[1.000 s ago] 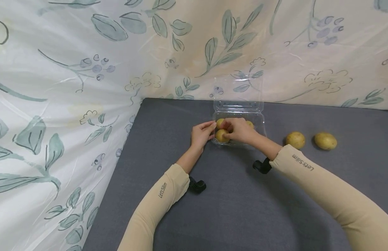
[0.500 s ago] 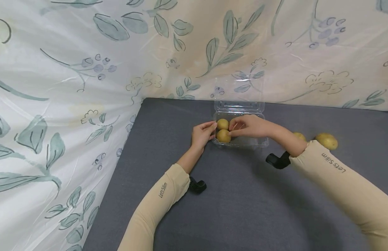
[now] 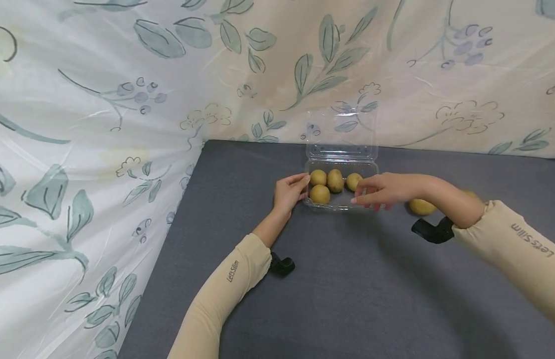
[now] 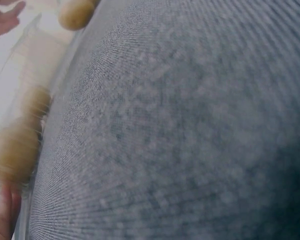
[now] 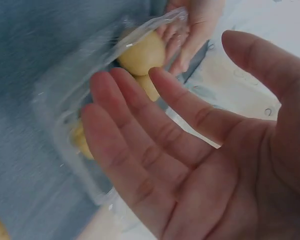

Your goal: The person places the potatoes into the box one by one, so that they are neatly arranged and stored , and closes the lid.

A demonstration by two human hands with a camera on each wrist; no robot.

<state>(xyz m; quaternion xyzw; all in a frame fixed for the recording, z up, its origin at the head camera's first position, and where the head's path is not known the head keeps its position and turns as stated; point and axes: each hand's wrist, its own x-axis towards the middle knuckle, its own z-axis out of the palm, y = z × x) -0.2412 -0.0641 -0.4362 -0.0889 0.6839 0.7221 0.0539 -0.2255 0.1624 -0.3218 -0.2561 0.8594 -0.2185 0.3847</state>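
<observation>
A clear plastic clamshell container (image 3: 342,203) lies with its lid (image 3: 341,132) raised against the cloth behind. Several yellow-brown potatoes sit in its base, including a front-left potato (image 3: 319,194), a middle potato (image 3: 335,180) and a right-hand potato (image 3: 354,181). My left hand (image 3: 288,195) holds the container's left side, its thumb at the rim. Over the right part of the base, my right hand (image 3: 377,190) is spread and holds nothing; the right wrist view shows its bare palm (image 5: 205,185). It partly overlaps the right-hand potato in the head view.
To the container's right lies a loose potato (image 3: 422,206); another potato (image 3: 471,194) beyond it is mostly hidden by the right forearm. The table (image 3: 322,299) is covered in dark grey cloth. A leaf-patterned cloth (image 3: 259,75) hangs along the back and left.
My right hand has let go among the potatoes and drawn back to the right, uncovering the middle and right-hand potatoes. The left hand has stayed at the container's side.
</observation>
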